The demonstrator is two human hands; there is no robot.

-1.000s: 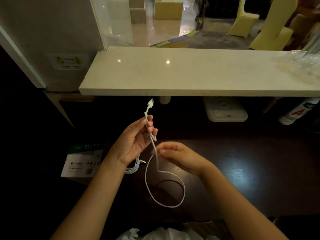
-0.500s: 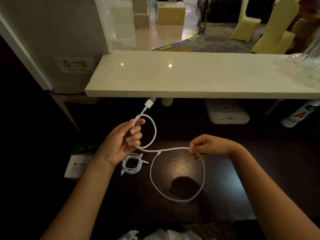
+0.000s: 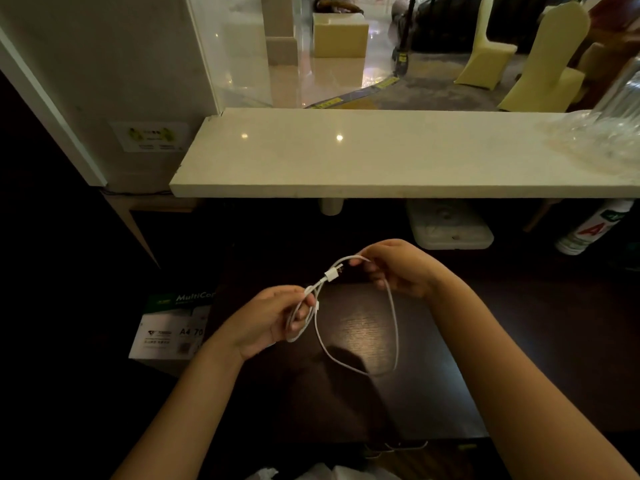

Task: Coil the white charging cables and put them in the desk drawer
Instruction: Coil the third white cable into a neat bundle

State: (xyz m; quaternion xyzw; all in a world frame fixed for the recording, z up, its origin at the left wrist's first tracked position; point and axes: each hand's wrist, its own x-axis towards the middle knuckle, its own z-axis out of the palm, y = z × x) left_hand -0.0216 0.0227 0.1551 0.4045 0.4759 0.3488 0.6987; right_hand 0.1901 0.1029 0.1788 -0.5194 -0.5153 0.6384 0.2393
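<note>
A white charging cable [image 3: 393, 317] hangs in a long loop above the dark desk [image 3: 363, 403]. My left hand [image 3: 266, 320] pinches a small coil of it, with the white USB plug [image 3: 331, 274] sticking up to the right. Just beyond the plug, my right hand [image 3: 398, 268] grips the top of the loop. The loop's lower bend droops toward the desk between my forearms. The second coiled cable seen earlier is hidden behind my left hand. No drawer shows.
A pale stone counter [image 3: 381, 157] overhangs the desk's far side. A box of A4 paper [image 3: 169, 330] stands low at the left. A white plastic container [image 3: 450, 226] and a white can [image 3: 592, 230] lie under the counter. Crinkled clear plastic [image 3: 602, 133] rests at the counter's right.
My right hand has swung up and left, carrying the cable over to the plug near my left hand. The wide flat loop has folded into a narrower hanging one.
</note>
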